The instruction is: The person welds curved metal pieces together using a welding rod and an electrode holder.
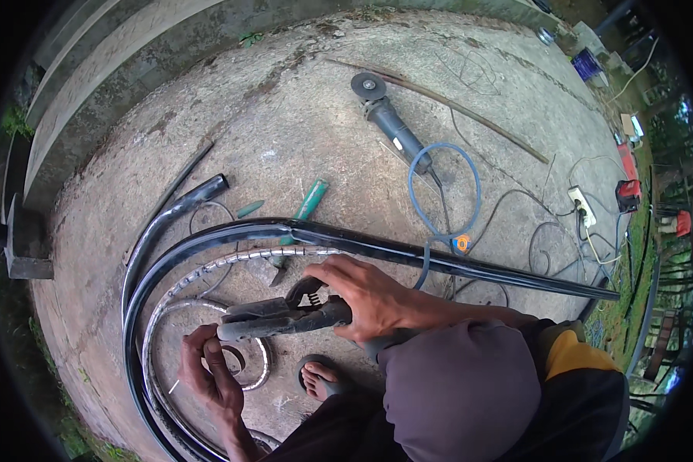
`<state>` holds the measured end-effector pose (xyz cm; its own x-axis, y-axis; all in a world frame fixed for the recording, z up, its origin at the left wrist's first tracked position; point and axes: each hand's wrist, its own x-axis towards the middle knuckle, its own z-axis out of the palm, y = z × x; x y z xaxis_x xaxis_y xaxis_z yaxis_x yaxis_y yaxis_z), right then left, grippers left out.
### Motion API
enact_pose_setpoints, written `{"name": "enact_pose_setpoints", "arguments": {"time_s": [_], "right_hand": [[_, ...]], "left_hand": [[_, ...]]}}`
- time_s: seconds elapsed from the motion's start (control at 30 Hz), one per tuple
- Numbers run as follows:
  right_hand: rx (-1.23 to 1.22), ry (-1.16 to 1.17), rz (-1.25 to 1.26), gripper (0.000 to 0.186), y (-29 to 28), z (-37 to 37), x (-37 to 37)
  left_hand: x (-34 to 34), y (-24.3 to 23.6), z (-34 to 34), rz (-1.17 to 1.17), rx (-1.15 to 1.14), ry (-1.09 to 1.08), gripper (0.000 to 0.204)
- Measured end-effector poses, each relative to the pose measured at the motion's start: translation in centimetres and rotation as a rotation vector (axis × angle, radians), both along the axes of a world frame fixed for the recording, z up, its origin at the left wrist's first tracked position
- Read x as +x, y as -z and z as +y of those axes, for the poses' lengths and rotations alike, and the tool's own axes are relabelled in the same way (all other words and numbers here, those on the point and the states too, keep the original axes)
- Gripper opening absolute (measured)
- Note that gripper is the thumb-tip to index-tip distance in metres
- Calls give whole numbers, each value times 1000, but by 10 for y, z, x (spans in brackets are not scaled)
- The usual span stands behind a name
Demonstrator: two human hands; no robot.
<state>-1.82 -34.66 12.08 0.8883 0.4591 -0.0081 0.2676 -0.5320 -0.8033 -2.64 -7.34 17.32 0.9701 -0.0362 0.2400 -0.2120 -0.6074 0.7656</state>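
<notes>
My right hand (pixel 354 296) wraps round a black spring clamp (pixel 265 322) that looks like a welding electrode holder. A coil spring shows between its two arms, and its long jaws point left. At the jaw tip, my left hand (pixel 211 377) has its thumb and forefinger closed; what they pinch, if anything, is hidden. A thin pale stick (pixel 174 387) shows beside that hand. Beyond both hands lies a bent black tube (pixel 362 242), with a ribbed silver strip (pixel 157 316) curving inside its bend. A green-handled hammer (pixel 311 202) lies partly under the tube.
An angle grinder (pixel 399 131) rests on the concrete beside a blue cable loop (pixel 479 185) and a rusty rod (pixel 477 115). Cords run to a white power strip (pixel 583 206) at right. Concrete steps (pixel 100 108) rise at far left. Grey-purple cloth (pixel 462 393) fills the lower right.
</notes>
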Motion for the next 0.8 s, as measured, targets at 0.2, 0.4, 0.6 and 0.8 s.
{"name": "enact_pose_setpoints", "arguments": {"time_s": [0.2,0.4,0.6,0.8], "right_hand": [[-56,12,-227,89,26,12,3],[-35,74,-259,74,20,1,5],[-17,-14,-201,75,23,19,1],[-58,-42,-182,67,32,18,-8]], "left_hand": [[12,-19,16,-19,330,131,14],[17,1,12,201,-5,122,20],[-6,9,26,201,-101,102,28],[-23,26,20,237,-79,162,36]]}}
